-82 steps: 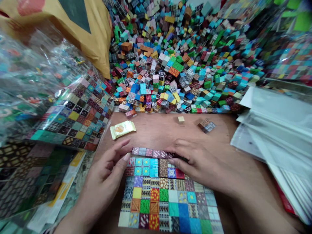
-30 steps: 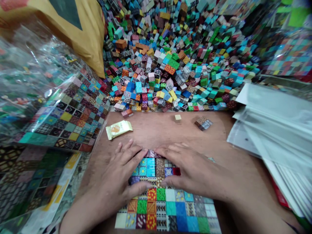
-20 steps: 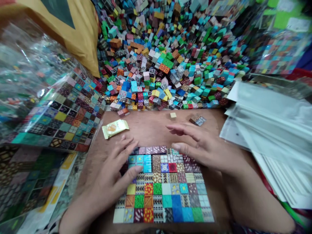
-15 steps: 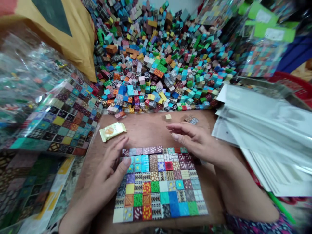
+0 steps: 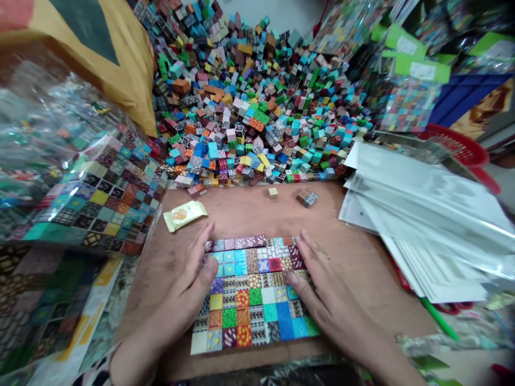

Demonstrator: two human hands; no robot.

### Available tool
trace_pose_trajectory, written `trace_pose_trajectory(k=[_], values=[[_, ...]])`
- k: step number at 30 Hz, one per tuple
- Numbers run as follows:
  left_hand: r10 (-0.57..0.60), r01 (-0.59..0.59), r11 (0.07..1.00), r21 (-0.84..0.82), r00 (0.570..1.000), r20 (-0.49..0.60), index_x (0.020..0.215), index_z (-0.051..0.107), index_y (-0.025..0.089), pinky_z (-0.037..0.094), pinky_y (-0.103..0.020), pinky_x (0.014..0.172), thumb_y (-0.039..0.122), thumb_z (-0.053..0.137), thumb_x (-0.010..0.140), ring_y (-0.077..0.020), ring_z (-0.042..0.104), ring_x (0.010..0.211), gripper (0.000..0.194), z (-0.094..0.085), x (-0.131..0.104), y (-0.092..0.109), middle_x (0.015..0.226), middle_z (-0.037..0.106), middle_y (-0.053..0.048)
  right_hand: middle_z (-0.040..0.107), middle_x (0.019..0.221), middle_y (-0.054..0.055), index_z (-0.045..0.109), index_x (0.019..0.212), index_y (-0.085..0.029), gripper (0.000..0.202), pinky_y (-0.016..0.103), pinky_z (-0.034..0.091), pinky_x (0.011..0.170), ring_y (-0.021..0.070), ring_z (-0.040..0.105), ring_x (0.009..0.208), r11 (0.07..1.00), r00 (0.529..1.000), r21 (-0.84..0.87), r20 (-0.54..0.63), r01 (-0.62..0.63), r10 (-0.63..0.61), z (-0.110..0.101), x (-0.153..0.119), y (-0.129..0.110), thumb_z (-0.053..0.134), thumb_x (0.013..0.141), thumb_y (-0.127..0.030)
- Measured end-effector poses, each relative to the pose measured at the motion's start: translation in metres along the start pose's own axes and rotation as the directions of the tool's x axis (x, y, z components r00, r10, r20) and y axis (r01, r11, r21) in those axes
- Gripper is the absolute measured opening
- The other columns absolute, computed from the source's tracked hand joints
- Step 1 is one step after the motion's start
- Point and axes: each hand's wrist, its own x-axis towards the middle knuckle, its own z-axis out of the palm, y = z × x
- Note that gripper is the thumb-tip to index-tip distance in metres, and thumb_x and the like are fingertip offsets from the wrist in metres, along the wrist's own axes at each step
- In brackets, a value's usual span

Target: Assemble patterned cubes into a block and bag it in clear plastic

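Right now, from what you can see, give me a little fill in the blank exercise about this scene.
The left hand and the right hand flank the block grid; the hand nearer the packet is the ____ one.
The packet's wrapper is mostly ____.
The holed basket at the far right is ____.
As you look, the pale cube lies to the ____ of the packet.
Missing words: left; yellow; red; right.
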Motion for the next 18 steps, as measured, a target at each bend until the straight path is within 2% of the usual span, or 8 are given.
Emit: trace_pose_trajectory(k=[3,6,10,12,15,18], values=[[0.037,-0.038,0.999,0.032,0.999,0.031,0.158,0.033,0.029,0.009,-0.052,0.128,0.059,0.045,0.097,-0.0276,0.018,0.156,0.069,-0.002,0.001,-0.006,0.168,0.025,-0.003,0.014,0.169,0.015,0.02,0.162,-0.019,0.067,0.054,0.036,0.119,0.0308,0.014,0.155,1.0,1.0,-0.018,-0.02,0.013,-0.014,0.007,0.001,-0.001,0.038,0.104,-0.049],[0.036,-0.037,0.999,0.027,0.999,0.022,0.157,0.033,0.028,0.009,-0.052,0.128,0.062,0.043,0.097,-0.028,0.017,0.156,0.07,-0.002,0.001,-0.009,0.168,0.025,-0.003,0.017,0.169,0.013,0.023,0.161,-0.022,0.066,0.052,0.038,0.118,0.0294,0.018,0.154,0.999,0.998,-0.017,-0.057,0.036,-0.037,0.007,0.001,0.002,0.041,0.104,-0.05],[-0.027,0.028,0.999,-0.021,1.0,0.006,0.157,0.034,0.031,0.014,-0.053,0.127,0.066,0.041,0.096,-0.0288,0.022,0.155,0.07,-0.001,0.004,-0.006,0.168,0.027,-0.003,0.029,0.166,0.01,0.037,0.155,-0.026,0.056,0.051,0.041,0.117,0.027,0.032,0.151,0.998,0.986,0.001,-0.15,0.066,-0.065,-0.004,0.002,0.006,0.042,0.104,-0.048],[-0.038,0.038,0.999,-0.002,0.999,-0.008,0.156,0.035,0.03,0.018,-0.054,0.127,0.066,0.041,0.096,-0.0283,0.025,0.154,0.07,-0.001,0.007,-0.004,0.167,0.03,-0.003,0.04,0.161,0.009,0.047,0.148,-0.026,0.048,0.051,0.043,0.116,0.0258,0.039,0.147,0.997,0.972,0.006,-0.222,0.083,-0.079,-0.016,0.006,0.006,0.042,0.105,-0.046],[0.073,-0.067,0.988,0.136,0.996,-0.042,0.15,0.044,0.025,0.022,-0.052,0.126,0.061,0.046,0.095,-0.0268,0.032,0.151,0.066,-0.002,0.012,-0.003,0.162,0.04,-0.007,0.058,0.146,0.01,0.058,0.137,-0.023,0.04,0.047,0.05,0.111,0.0239,0.053,0.137,0.994,0.964,0.004,-0.244,0.11,-0.105,-0.034,0.019,0.002,0.043,0.105,-0.042],[0.215,-0.2,0.933,0.298,0.976,-0.019,0.142,0.055,0.021,0.027,-0.053,0.125,0.054,0.049,0.095,-0.0269,0.037,0.149,0.057,-0.003,0.017,-0.004,0.156,0.049,-0.009,0.067,0.135,0.012,0.063,0.13,-0.017,0.036,0.042,0.055,0.105,0.0238,0.062,0.126,0.987,0.981,-0.034,-0.113,0.155,-0.158,-0.04,0.037,-0.008,0.045,0.105,-0.035]])
